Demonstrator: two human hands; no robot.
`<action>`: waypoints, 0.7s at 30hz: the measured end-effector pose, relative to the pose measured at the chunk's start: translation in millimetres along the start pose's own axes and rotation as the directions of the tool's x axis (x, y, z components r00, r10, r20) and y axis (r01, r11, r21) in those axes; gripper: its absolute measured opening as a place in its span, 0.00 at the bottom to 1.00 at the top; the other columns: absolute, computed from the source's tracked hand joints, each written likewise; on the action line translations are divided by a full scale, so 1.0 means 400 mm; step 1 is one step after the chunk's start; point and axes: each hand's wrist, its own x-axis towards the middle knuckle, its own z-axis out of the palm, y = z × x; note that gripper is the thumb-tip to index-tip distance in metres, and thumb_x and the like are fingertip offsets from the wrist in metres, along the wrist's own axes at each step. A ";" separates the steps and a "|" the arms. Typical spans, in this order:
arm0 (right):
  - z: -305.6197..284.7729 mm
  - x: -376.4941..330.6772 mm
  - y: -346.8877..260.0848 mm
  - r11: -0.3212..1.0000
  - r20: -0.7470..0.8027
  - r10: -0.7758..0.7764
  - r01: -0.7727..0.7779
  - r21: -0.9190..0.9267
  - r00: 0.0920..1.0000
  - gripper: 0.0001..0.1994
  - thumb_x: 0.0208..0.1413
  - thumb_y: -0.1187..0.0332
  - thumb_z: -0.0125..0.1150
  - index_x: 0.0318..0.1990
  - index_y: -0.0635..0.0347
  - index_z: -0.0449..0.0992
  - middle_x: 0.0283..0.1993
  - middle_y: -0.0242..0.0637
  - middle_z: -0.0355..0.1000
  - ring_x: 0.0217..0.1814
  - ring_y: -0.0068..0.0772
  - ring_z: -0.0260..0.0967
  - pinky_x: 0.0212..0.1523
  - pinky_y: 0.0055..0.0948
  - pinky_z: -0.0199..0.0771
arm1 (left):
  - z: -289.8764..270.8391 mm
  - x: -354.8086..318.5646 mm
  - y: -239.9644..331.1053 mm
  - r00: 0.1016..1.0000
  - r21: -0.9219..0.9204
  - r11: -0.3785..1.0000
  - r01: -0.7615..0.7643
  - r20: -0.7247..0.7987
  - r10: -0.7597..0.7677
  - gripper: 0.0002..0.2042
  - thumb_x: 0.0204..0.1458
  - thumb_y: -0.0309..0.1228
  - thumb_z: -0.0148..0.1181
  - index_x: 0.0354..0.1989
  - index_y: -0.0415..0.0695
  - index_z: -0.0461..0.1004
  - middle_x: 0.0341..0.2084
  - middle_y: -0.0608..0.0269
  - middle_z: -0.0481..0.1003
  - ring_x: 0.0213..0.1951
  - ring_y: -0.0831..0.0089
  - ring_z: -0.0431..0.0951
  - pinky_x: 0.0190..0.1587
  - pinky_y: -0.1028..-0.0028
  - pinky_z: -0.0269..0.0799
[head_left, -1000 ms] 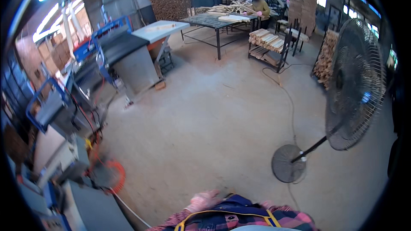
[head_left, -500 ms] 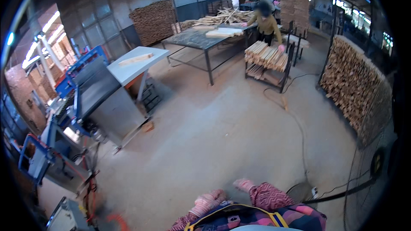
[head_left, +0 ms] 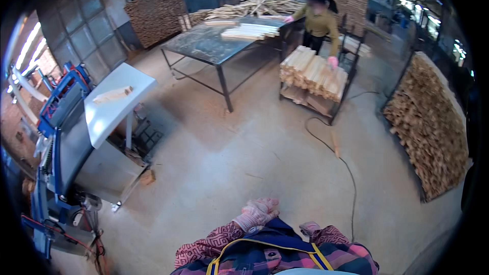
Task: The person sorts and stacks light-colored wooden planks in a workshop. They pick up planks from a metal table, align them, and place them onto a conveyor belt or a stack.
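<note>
My left hand (head_left: 257, 213), in a pale pink knitted glove, is in front of my body with its fingers curled together. It is beside the raised edge of a dark blue apron (head_left: 279, 230) with yellow trim. Whether the fingers grip the cloth or anything else is hidden. My right hand (head_left: 308, 227), gloved too, hangs low by the apron's right side. It is small and partly covered by its patterned sleeve (head_left: 328, 235), so its fingers do not show clearly.
A dark metal table (head_left: 198, 46) carries pale wood strips (head_left: 249, 31). A co-worker (head_left: 318, 23) touches a rack of stacked wood sticks (head_left: 310, 71). Blue-framed machinery (head_left: 56, 102) with a white top (head_left: 114, 109) stands left. A cable (head_left: 349, 173) crosses the floor; a large wood stack (head_left: 428, 127) stands right.
The table, rack and co-worker appear nearer, and the machinery sits farther left. My left hand has come up and forward; my right hand has dropped back toward my body.
</note>
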 end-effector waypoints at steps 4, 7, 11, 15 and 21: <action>-0.169 0.227 -0.503 0.711 0.016 0.292 -0.205 -0.672 0.956 0.20 0.59 0.49 0.51 0.36 0.54 0.81 0.32 0.36 0.79 0.34 0.36 0.76 0.38 0.37 0.73 | -0.252 0.188 -0.131 0.994 -0.113 0.988 0.104 0.041 -0.100 0.28 0.60 0.54 0.50 0.63 0.50 0.67 0.56 0.53 0.73 0.60 0.59 0.71 0.63 0.66 0.65; -0.334 0.474 -0.673 0.771 0.004 0.004 -0.001 -0.637 1.000 0.20 0.60 0.50 0.49 0.43 0.54 0.80 0.36 0.35 0.79 0.35 0.35 0.75 0.40 0.34 0.74 | -0.421 0.355 -0.210 0.967 -0.156 0.955 0.254 0.047 -0.250 0.26 0.59 0.53 0.51 0.61 0.51 0.69 0.58 0.54 0.72 0.58 0.58 0.72 0.61 0.65 0.67; -0.472 0.845 -0.926 0.925 -0.132 -0.138 0.080 -0.371 0.982 0.20 0.61 0.50 0.50 0.43 0.55 0.79 0.34 0.36 0.78 0.32 0.30 0.73 0.37 0.29 0.73 | -0.549 0.618 -0.359 0.934 -0.306 0.888 0.343 0.208 -0.289 0.27 0.59 0.54 0.51 0.62 0.52 0.68 0.58 0.58 0.72 0.60 0.60 0.71 0.62 0.67 0.65; -0.583 1.114 -1.097 0.923 -0.143 -0.075 0.015 -0.384 0.987 0.20 0.60 0.49 0.51 0.40 0.56 0.80 0.33 0.36 0.77 0.31 0.27 0.72 0.36 0.27 0.73 | -0.631 0.944 -0.602 0.959 -0.200 0.956 0.215 0.230 -0.167 0.26 0.59 0.53 0.51 0.60 0.51 0.69 0.55 0.54 0.74 0.57 0.55 0.73 0.60 0.63 0.67; -0.829 1.317 -1.337 0.828 -0.052 0.052 -0.072 -0.556 0.997 0.16 0.58 0.55 0.54 0.39 0.55 0.80 0.31 0.34 0.77 0.30 0.31 0.73 0.34 0.33 0.73 | -1.108 1.486 -0.829 0.965 -0.014 0.965 0.261 0.040 -0.260 0.28 0.57 0.56 0.51 0.61 0.52 0.71 0.57 0.53 0.72 0.59 0.55 0.71 0.62 0.60 0.65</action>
